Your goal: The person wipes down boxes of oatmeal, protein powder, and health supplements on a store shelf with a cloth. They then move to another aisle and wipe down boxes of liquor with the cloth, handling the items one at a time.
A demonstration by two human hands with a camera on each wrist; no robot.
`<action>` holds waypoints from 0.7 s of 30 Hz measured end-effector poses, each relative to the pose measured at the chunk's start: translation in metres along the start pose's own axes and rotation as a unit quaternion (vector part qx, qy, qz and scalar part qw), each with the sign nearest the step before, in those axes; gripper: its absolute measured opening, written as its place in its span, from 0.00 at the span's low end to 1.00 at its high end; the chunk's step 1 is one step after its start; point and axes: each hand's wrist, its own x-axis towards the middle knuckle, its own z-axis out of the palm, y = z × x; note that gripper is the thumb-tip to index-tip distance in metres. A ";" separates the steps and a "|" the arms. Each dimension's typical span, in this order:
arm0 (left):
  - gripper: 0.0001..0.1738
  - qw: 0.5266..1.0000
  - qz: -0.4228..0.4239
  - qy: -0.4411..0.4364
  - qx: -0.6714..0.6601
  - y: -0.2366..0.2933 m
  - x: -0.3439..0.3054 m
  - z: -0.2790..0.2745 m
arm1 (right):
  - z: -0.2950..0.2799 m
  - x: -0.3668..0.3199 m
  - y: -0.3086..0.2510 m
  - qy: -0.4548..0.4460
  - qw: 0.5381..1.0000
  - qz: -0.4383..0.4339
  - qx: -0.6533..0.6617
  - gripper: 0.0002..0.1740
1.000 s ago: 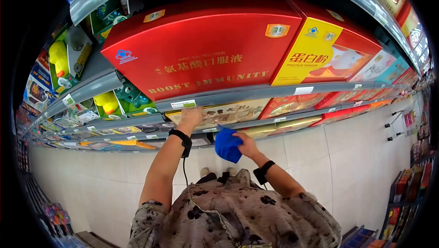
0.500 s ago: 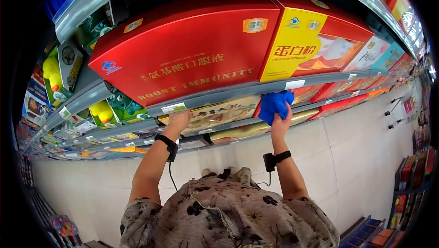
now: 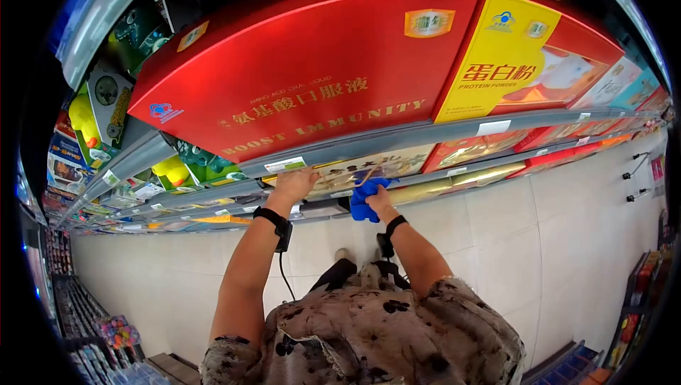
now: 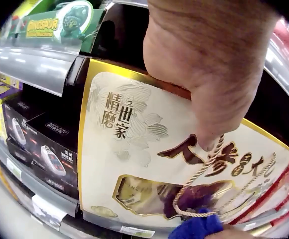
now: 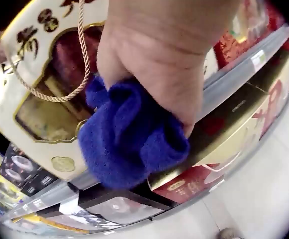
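A cream gift box (image 4: 134, 104) with gold edges and a twisted rope handle (image 4: 186, 191) stands on the shelf under a large red box. My left hand (image 3: 294, 186) grips its top edge, the thumb (image 4: 211, 124) lying down over the front beside the rope; the other fingers are hidden behind. My right hand (image 3: 381, 203) holds a bunched blue cloth (image 5: 127, 137) against the lower front of the gift box, just below the hanging rope loop. Its fingertips are mostly hidden in the cloth.
Above stand the red box (image 3: 305, 66) and a yellow-and-red protein powder box (image 3: 504, 66). Red gift boxes (image 3: 482, 147) continue to the right. Toy boxes with yellow ducks (image 3: 170, 170) are to the left. A metal shelf edge (image 3: 397, 136) runs just above my hands.
My right hand swept the cloth right along the box front, then came back left and lower. The left hand has stayed at the box's top edge. The head view has shifted slightly.
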 end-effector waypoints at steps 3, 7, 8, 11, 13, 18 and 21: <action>0.28 1.000 0.002 0.003 0.000 -0.006 0.006 0.010 | -0.025 0.019 0.037 -0.113 0.987 0.116 0.015 0.23; 0.29 1.000 0.002 -0.024 -0.012 0.002 -0.002 -0.001 | -0.073 -0.003 -0.026 0.364 0.837 0.021 0.409 0.23; 0.30 1.000 0.009 -0.020 -0.015 0.001 -0.002 0.000 | -0.084 -0.015 -0.053 0.361 0.843 0.016 0.399 0.31; 0.30 0.999 0.014 -0.028 -0.013 -0.002 0.001 0.003 | -0.070 0.017 -0.038 0.357 0.836 0.055 0.413 0.22; 0.30 0.999 0.003 -0.039 -0.018 0.000 0.001 0.002 | -0.033 0.037 -0.001 0.355 0.872 0.056 0.332 0.23; 0.29 0.997 0.006 -0.065 -0.039 0.006 -0.006 -0.009 | 0.084 0.015 0.001 0.259 0.823 0.012 0.506 0.17; 0.27 0.997 0.016 -0.052 -0.053 0.005 -0.006 -0.005 | 0.152 -0.003 0.020 -0.123 0.837 0.116 0.521 0.13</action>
